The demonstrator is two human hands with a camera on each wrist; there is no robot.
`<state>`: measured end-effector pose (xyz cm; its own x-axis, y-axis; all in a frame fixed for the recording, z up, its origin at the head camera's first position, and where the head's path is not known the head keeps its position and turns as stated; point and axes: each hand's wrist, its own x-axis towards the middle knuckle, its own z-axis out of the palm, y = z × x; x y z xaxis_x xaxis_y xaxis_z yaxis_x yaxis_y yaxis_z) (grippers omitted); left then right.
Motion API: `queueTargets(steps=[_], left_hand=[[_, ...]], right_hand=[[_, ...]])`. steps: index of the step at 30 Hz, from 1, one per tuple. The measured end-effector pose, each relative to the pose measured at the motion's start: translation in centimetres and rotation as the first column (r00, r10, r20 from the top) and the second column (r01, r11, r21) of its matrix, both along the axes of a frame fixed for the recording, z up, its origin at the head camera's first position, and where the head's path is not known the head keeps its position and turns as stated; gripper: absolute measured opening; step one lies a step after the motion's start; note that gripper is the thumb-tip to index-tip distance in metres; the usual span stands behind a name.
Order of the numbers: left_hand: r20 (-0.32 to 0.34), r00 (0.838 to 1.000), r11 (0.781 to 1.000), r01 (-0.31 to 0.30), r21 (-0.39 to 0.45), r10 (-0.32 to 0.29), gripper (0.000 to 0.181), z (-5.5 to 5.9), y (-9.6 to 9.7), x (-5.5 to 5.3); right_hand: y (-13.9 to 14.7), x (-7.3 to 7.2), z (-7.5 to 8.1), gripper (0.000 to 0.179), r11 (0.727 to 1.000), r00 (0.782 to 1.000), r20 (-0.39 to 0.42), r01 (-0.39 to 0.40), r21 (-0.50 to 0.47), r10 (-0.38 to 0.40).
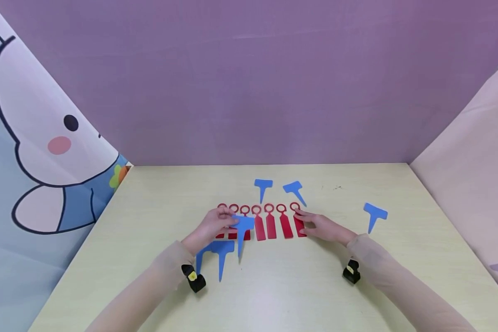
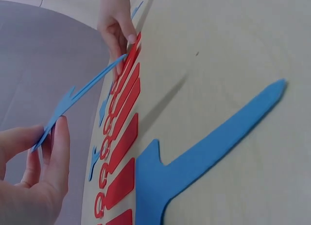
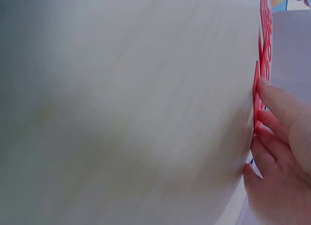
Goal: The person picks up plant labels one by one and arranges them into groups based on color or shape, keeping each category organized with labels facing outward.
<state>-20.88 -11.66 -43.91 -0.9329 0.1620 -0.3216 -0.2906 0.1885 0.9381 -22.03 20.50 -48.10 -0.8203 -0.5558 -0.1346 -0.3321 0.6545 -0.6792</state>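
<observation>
In the head view, my left hand (image 1: 211, 226) pinches a blue T-shaped plant label (image 1: 243, 224) by one end of its crossbar, stem toward me. The left wrist view shows this label edge-on between thumb and fingers, raised off the table. Below it lies a row of red ring-topped tags (image 1: 270, 227), rings at the far side; the hand and label partly cover the left ones. My right hand (image 1: 323, 227) holds the rightmost red tag (image 1: 299, 226), fingers near its ring and thumb by its lower edge. Its fingers (image 3: 272, 147) partly hide that tag in the right wrist view.
Two blue labels (image 1: 222, 249) lie in front of the row, one partly behind the left forearm. Two more (image 1: 263, 183) lie behind the row, and another blue label (image 1: 375, 213) is far right. A purple wall (image 1: 269, 92) stands behind the table.
</observation>
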Motion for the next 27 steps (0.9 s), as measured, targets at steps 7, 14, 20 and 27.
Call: queueTargets(steps=[7, 14, 20, 27], left_hand=[[0.031, 1.0, 0.999, -0.002, 0.04, 0.001, 0.015, -0.8, 0.3, 0.8], [0.045, 0.999, 0.999, 0.014, 0.051, -0.016, 0.015, -1.5, 0.5, 1.3], [0.059, 0.998, 1.0, 0.022, 0.007, -0.023, 0.017, -1.7, 0.6, 1.7], [0.049, 0.998, 0.998, 0.041, -0.049, -0.038, 0.02, -2.1, 0.5, 2.1]], right_hand=[[0.1, -0.1, -0.1, 0.054, 1.0, 1.0, -0.003, -0.009, -0.002, 0.009], [0.1, -0.2, -0.4, 0.054, 1.0, 1.0, -0.007, -0.016, -0.006, 0.016], [0.1, -0.3, -0.5, 0.055, 1.0, 1.0, 0.0, -0.002, -0.001, 0.002], [0.2, -0.4, -0.6, 0.055, 1.0, 1.0, 0.001, 0.001, 0.001, -0.001]])
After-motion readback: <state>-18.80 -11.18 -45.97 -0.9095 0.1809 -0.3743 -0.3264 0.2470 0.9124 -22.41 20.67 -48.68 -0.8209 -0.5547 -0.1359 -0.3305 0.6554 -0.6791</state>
